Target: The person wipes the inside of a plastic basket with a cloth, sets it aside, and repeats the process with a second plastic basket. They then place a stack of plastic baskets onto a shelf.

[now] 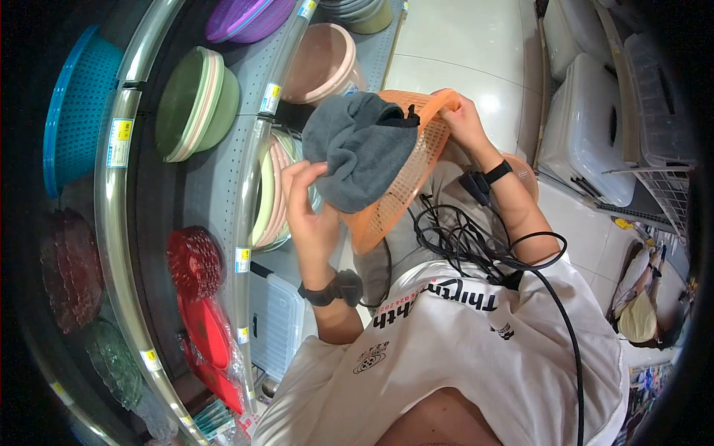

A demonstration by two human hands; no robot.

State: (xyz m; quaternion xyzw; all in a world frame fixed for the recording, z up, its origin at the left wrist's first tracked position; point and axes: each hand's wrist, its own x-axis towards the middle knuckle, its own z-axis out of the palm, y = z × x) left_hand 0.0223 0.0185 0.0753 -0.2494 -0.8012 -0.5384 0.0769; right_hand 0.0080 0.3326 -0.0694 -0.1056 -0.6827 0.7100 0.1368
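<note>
An orange plastic basket [398,195] with a mesh of small holes is tilted in front of my body. My right hand [467,125] is closed around its upper rim. Bunched over the basket's left side is a dark grey cloth [364,152], with a small black strap or tag near its top right. My left hand [306,202] is closed on the cloth's left edge, fingertips on the fabric; part of its grip is hidden. A black band sits on each wrist, and a tangle of black cable [465,238] lies across my lap.
Shelves on my left carry a green basin stack [197,104], a blue basket [78,111], a pink bucket [320,63] and red plastic ware [204,327]. Clear storage boxes [587,126] stand on the right. Pale tiled floor [446,56] runs between.
</note>
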